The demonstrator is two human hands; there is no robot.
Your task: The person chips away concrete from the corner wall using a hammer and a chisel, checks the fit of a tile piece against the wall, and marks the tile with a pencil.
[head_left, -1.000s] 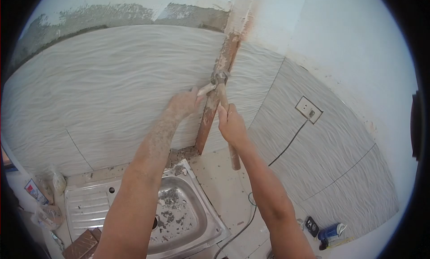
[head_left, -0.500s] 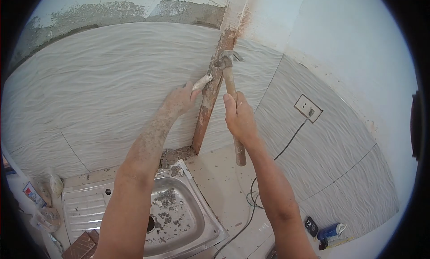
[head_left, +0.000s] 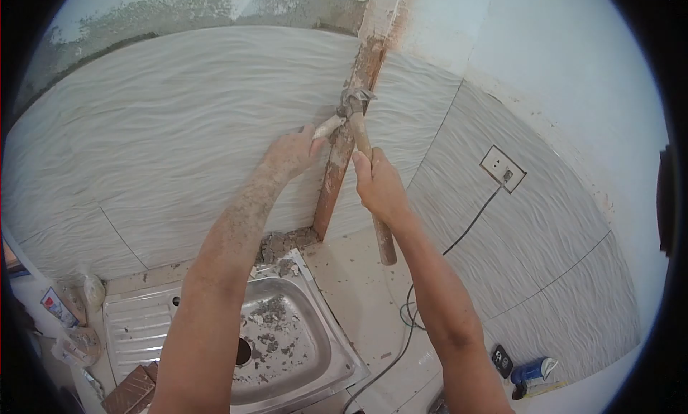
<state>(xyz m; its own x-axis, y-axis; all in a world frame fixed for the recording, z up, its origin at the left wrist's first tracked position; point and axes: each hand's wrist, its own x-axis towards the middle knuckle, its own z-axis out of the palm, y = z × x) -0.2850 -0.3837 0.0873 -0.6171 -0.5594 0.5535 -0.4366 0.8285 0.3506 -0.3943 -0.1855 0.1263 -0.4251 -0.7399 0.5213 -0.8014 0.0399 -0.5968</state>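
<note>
In my left hand point(head_left: 292, 153) is a pale, dust-coated chisel point(head_left: 330, 126), gripped by its handle, with one end pointing up toward the strip. Its working edge is hidden. My right hand point(head_left: 378, 185) wraps the wooden handle of a hammer point(head_left: 362, 133), whose head lies close to the chisel's upper end; I cannot tell whether they touch. Both tools are in front of a narrow vertical strip point(head_left: 334, 177) of bare, reddish-brown wall between wavy grey tiles point(head_left: 208, 127).
Below is a steel sink point(head_left: 315, 328) littered with mortar crumbs. More rubble point(head_left: 287, 246) heaps at the strip's foot. On the right, a cable point(head_left: 469, 230) runs from a wall socket point(head_left: 503, 169) down across the counter. A blue can point(head_left: 529, 371) lies at lower right; brown tiles point(head_left: 130, 389) rest at lower left.
The hammer head has swung left and slightly down, nearer the chisel's end. My left hand and the chisel have shifted slightly right. The whole view has moved a little.
</note>
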